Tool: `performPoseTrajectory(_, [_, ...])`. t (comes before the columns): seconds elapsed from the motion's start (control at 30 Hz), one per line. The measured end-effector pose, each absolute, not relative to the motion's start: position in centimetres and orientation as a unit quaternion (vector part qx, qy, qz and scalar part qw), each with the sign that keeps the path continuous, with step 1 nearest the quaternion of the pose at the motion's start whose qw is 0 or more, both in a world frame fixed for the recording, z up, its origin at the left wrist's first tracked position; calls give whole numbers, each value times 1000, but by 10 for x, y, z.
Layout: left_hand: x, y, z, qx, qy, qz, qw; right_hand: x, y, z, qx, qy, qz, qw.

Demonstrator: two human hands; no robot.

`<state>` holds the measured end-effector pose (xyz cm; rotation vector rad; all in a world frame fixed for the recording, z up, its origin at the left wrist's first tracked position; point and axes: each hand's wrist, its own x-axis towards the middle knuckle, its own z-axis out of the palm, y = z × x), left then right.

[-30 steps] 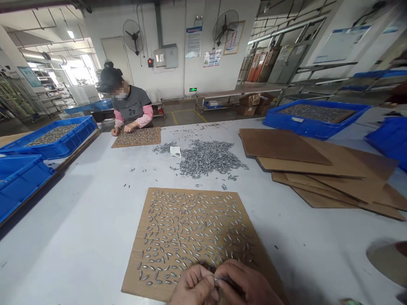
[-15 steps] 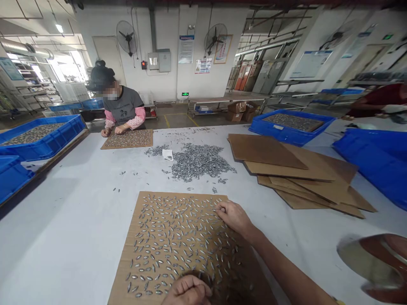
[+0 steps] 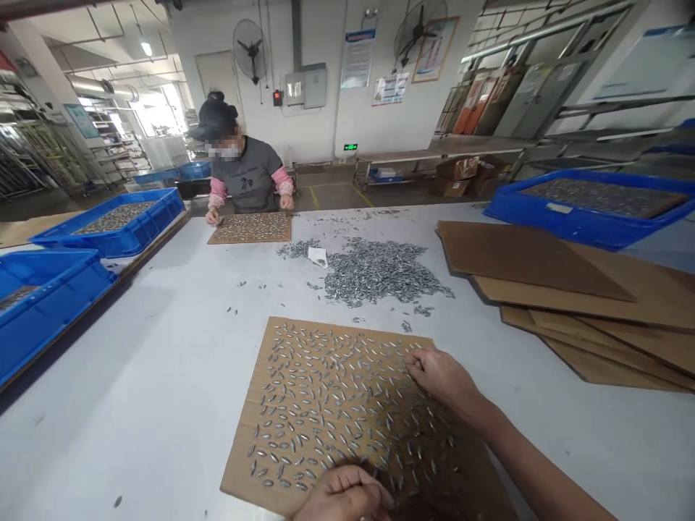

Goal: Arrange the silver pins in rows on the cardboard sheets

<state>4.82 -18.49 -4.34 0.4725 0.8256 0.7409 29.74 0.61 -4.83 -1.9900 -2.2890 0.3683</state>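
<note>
A brown cardboard sheet (image 3: 239,463) lies on the white table in front of me, covered with small silvery spindle-shaped metal pieces (image 3: 318,398) spread apart from one another. My right hand (image 3: 442,376) is over the sheet's far right part, thumb and fingers pinched together at the metal pieces. Whether a piece is between its fingertips is hidden. At the near edge of the sheet, my left hand (image 3: 344,496) is closed with curled fingers, partly cut off by the frame; what it holds cannot be seen. Beyond the sheet lies a heap of the same metal pieces (image 3: 380,271).
A white scrap (image 3: 318,256) lies by the heap. Stacked cardboard sheets (image 3: 532,260) and a blue crate (image 3: 575,224) stand right; blue crates (image 3: 114,246) line the left. Across the table, a co-worker (image 3: 247,174) handles another covered cardboard sheet (image 3: 250,237).
My view has turned left, so everything sits further right in it. My hands stay at about the same places over the sheet. The co-worker's hands have moved apart.
</note>
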Motion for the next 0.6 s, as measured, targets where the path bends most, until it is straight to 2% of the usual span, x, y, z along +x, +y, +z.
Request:
performPoseTrajectory(0.1, [43,-184,-39,234,387,342,824,286,1,-38,-627,-767,115,73])
performPoseTrajectory(0.23, [42,-184,-32,232,393,337,823,247,-6,-29,-519,-832,159,112])
performPoseTrajectory(0.33, [42,-185,-34,231,393,340,822,213,-5,-28,-477,-860,157,89])
performPoseTrajectory(0.6, [42,-189,-50,193,406,394,801,162,12,-24,-512,-850,122,-11])
